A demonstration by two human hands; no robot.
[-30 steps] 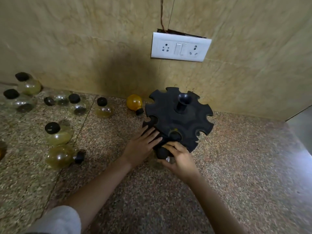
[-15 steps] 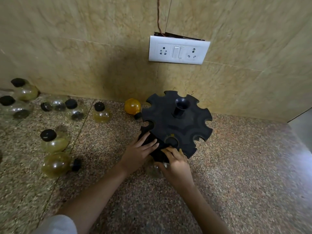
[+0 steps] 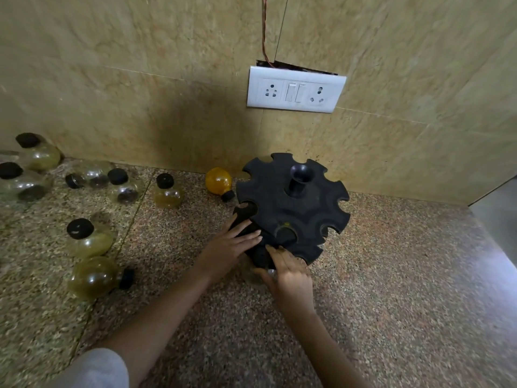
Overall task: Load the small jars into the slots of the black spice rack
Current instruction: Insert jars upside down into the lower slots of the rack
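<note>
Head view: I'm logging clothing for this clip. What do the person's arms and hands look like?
Both the left hand and the right hand are bare: no gloves, rings or watch show. A pale grey sleeve covers the left upper arm; the right forearm is bare to the frame edge.

Your spice rack (image 3: 305,219) stands on the counter (image 3: 391,289) close to the wall (image 3: 140,79), below the switch plate (image 3: 296,91). Loose jars (image 3: 167,190) lie to its left. At its near-left edge your left hand (image 3: 226,252) rests beside your right hand (image 3: 291,273), which holds a jar (image 3: 253,277).
</note>
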